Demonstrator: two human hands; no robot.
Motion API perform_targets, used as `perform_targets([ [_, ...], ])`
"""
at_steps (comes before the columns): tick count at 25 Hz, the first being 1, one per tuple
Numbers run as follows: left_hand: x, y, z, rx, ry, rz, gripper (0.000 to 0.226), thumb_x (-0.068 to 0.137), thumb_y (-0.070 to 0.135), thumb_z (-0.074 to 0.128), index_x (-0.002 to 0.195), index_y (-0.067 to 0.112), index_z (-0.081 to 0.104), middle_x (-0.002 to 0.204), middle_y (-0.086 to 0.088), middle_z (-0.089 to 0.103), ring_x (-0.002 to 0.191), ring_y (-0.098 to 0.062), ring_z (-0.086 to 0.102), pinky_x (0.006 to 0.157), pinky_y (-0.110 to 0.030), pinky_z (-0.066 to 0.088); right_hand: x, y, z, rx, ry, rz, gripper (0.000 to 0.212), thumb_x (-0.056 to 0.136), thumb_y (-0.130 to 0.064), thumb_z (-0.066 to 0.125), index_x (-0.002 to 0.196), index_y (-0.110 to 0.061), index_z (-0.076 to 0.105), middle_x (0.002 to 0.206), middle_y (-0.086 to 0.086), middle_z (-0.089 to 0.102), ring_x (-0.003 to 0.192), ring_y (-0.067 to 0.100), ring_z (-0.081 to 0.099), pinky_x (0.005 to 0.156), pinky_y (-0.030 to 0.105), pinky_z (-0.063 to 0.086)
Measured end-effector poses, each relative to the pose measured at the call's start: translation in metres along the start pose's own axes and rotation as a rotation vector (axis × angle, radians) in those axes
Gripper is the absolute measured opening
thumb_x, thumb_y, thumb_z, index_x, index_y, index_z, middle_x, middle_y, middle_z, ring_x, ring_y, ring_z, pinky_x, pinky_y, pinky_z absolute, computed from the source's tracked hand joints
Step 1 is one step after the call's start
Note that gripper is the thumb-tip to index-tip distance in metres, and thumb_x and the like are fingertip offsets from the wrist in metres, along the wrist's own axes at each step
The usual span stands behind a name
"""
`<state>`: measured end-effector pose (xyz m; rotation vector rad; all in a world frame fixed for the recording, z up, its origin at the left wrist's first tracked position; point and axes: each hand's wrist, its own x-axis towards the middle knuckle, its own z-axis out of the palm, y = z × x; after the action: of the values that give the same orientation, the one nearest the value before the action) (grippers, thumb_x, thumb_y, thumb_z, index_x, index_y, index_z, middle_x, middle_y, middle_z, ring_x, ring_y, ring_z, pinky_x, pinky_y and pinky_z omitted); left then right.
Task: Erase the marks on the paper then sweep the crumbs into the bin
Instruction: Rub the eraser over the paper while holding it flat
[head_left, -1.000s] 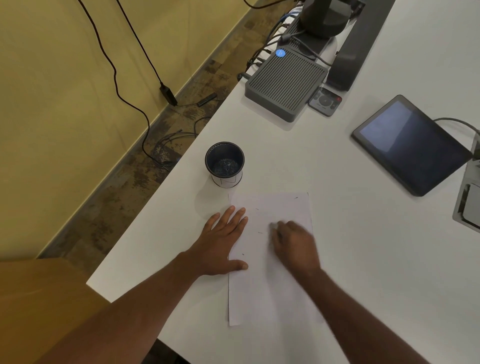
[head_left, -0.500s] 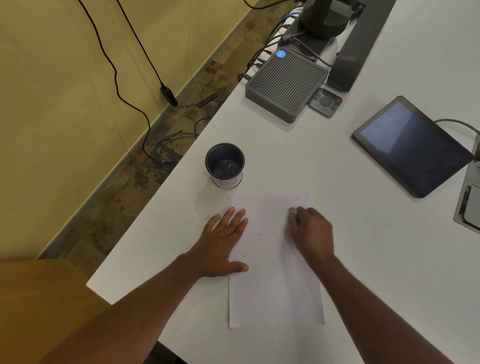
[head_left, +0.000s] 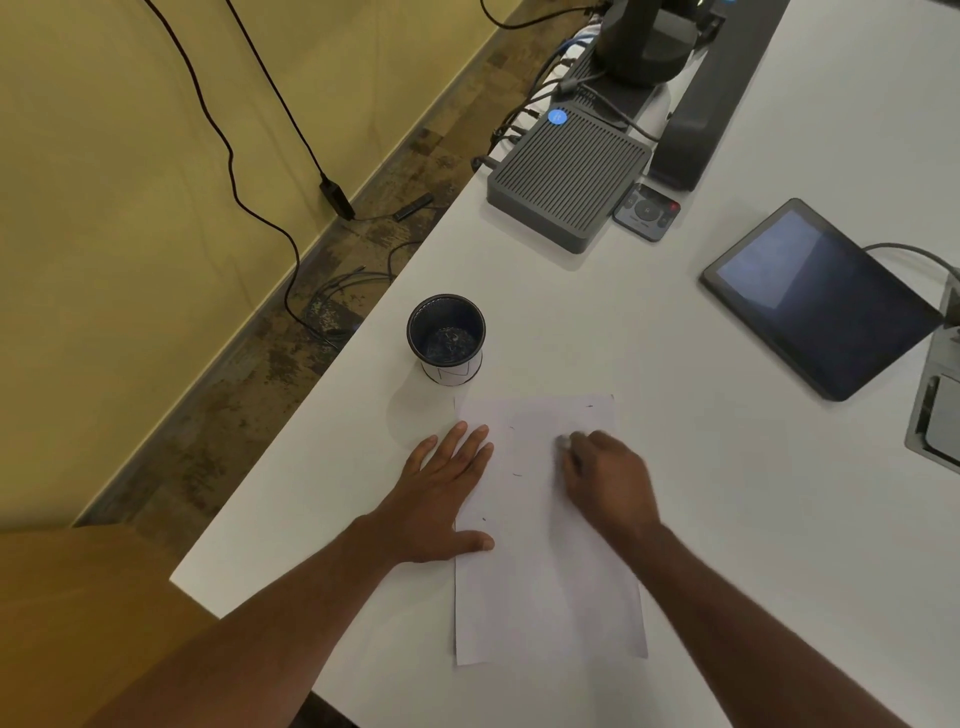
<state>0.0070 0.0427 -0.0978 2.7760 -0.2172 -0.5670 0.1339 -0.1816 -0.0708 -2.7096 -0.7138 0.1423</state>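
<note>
The white table (head_left: 701, 467) carries everything here, and the paper (head_left: 545, 597) lies near its left edge with its long side running away from the person, just this side of the small dark bin (head_left: 445, 338). The left hand (head_left: 441, 499) lies flat with fingers spread, half on the table and half on the paper's left margin, and that is the right way to pin the sheet: it should press down firmly so the paper does not buckle or slide under the rubbing. The right hand (head_left: 608, 483) is curled over the upper middle of the sheet, pinching what looks like an eraser (head_left: 563, 441) at its fingertips, though blur makes that hard to confirm. A few short dark marks (head_left: 517, 474) remain between the hands and near the top right corner. Short, light strokes, worked away from the pinning hand, would suit best, leaving crumbs on the sheet for the sweep toward the bin.
</note>
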Motion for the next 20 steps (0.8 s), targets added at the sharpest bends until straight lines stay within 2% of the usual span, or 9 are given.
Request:
perform_targets([
  [1, 0.0, 0.0, 0.0, -0.005, 0.005, 0.001, 0.11, 0.086, 0.086, 0.038, 0.161, 0.017, -0.003, 0.167, 0.003, -0.022, 0.151, -0.017, -0.027, 0.122, -0.047, -0.008, 0.009, 0.011, -0.004, -0.001, -0.011, 0.058, 0.03, 0.088, -0.019, 0.063, 0.061, -0.012, 0.053, 0.056, 0.005, 0.049, 0.05, 0.03, 0.051, 0.047, 0.027, 0.03],
  [4, 0.0, 0.0, 0.0, 0.001, 0.003, 0.001, 0.11, 0.086, 0.086, 0.038, 0.161, 0.017, -0.003, 0.166, 0.002, -0.022, 0.151, -0.017, -0.028, 0.121, -0.047, -0.009, 0.028, 0.03, -0.014, -0.023, 0.14, 0.211, 0.033, 0.089, -0.018, 0.061, 0.058, -0.01, 0.051, 0.054, 0.003, 0.044, 0.049, 0.03, 0.049, 0.048, 0.026, 0.028],
  [7, 0.0, 0.0, -0.001, -0.012, 0.003, -0.003, 0.11, 0.086, 0.085, 0.039, 0.161, 0.018, -0.003, 0.166, 0.003, -0.022, 0.15, -0.017, -0.028, 0.121, -0.047, -0.009, -0.004, -0.005, -0.004, 0.011, 0.003, 0.084, 0.029, 0.088, -0.018, 0.063, 0.061, -0.012, 0.053, 0.056, 0.004, 0.049, 0.049, 0.028, 0.05, 0.046, 0.027, 0.031],
  [9, 0.001, 0.0, 0.0, -0.016, -0.002, -0.006, 0.11, 0.086, 0.085, 0.04, 0.161, 0.018, -0.004, 0.166, 0.003, -0.023, 0.15, -0.017, -0.029, 0.122, -0.047, -0.009, -0.014, 0.0, 0.001, 0.004, -0.021, -0.004, 0.029, 0.089, -0.021, 0.062, 0.063, -0.013, 0.053, 0.058, 0.003, 0.049, 0.05, 0.027, 0.05, 0.046, 0.027, 0.032],
  [13, 0.0, 0.001, -0.002, -0.012, -0.021, -0.006, 0.11, 0.086, 0.084, 0.039, 0.161, 0.019, -0.007, 0.165, 0.004, -0.027, 0.149, -0.016, -0.032, 0.123, -0.046, -0.011, 0.02, 0.033, -0.018, -0.016, 0.142, 0.265, 0.032, 0.091, -0.021, 0.059, 0.061, -0.011, 0.054, 0.056, 0.002, 0.045, 0.053, 0.03, 0.052, 0.05, 0.027, 0.027],
  [15, 0.0, 0.001, -0.003, -0.014, -0.017, -0.009, 0.109, 0.086, 0.084, 0.04, 0.161, 0.019, -0.007, 0.165, 0.004, -0.027, 0.149, -0.016, -0.032, 0.123, -0.046, -0.01, 0.002, 0.006, -0.016, 0.019, 0.119, 0.193, 0.029, 0.09, -0.02, 0.06, 0.062, -0.013, 0.055, 0.057, 0.004, 0.05, 0.053, 0.029, 0.053, 0.049, 0.028, 0.03],
  [18, 0.0, 0.001, -0.002, -0.015, -0.013, -0.004, 0.109, 0.086, 0.083, 0.04, 0.161, 0.019, -0.005, 0.166, 0.004, -0.024, 0.149, -0.016, -0.03, 0.123, -0.046, -0.01, -0.067, -0.042, 0.011, 0.073, -0.074, -0.146, 0.017, 0.087, -0.019, 0.065, 0.071, -0.015, 0.059, 0.062, 0.003, 0.055, 0.054, 0.025, 0.053, 0.05, 0.024, 0.031],
  [19, -0.001, 0.001, -0.002, -0.013, -0.012, -0.006, 0.109, 0.086, 0.083, 0.041, 0.161, 0.018, -0.005, 0.166, 0.003, -0.024, 0.15, -0.016, -0.03, 0.122, -0.046, -0.01, -0.067, -0.036, 0.012, 0.061, -0.106, -0.198, 0.016, 0.087, -0.019, 0.065, 0.073, -0.015, 0.06, 0.063, 0.003, 0.056, 0.055, 0.025, 0.054, 0.049, 0.024, 0.033],
  [20, -0.001, 0.001, -0.002, -0.013, -0.015, -0.005, 0.109, 0.086, 0.083, 0.041, 0.161, 0.018, -0.005, 0.166, 0.003, -0.024, 0.15, -0.016, -0.03, 0.122, -0.046, -0.01, -0.056, -0.023, 0.01, 0.049, -0.105, -0.149, 0.018, 0.088, -0.021, 0.063, 0.071, -0.015, 0.06, 0.063, 0.004, 0.056, 0.056, 0.027, 0.055, 0.048, 0.026, 0.036],
])
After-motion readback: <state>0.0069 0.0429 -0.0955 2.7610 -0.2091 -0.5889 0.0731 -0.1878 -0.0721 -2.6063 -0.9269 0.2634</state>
